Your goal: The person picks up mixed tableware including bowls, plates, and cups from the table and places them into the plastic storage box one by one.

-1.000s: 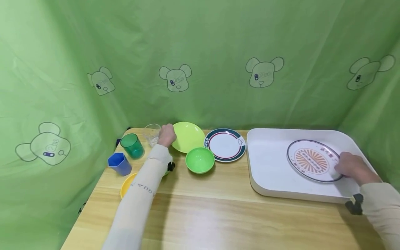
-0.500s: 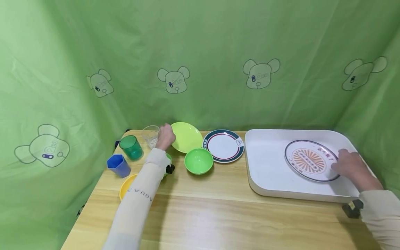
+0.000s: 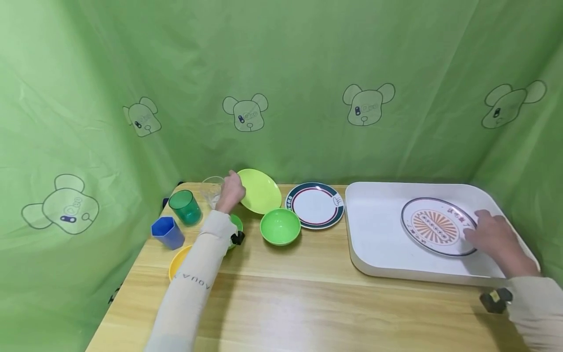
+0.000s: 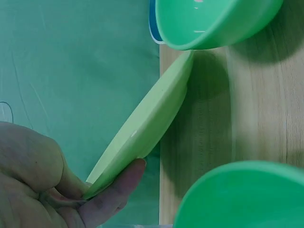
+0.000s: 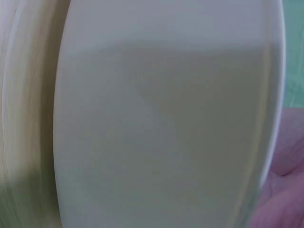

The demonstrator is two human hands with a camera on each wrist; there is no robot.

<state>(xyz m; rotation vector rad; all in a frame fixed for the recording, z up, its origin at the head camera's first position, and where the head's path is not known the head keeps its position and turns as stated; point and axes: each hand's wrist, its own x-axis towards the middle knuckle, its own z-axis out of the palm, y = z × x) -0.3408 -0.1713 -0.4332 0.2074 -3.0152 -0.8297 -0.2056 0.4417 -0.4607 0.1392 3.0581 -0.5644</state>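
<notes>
Left hand (image 3: 231, 192): fingers pinch lime plate (image 3: 260, 192) by its rim, plate tilted, bulk beyond fingertips. Right hand (image 3: 494, 238) at right rim of sunburst plate (image 3: 434, 226) in white tray (image 3: 378, 234); can't tell if fingers pinch.

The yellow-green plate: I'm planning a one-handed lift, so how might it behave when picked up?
The yellow-green plate is probably stiff: tilted in the left hand, it shows no sag. A small glint suggests a smooth, perhaps slippery surface. Pinched at one edge, it could twist in the fingers.
</notes>
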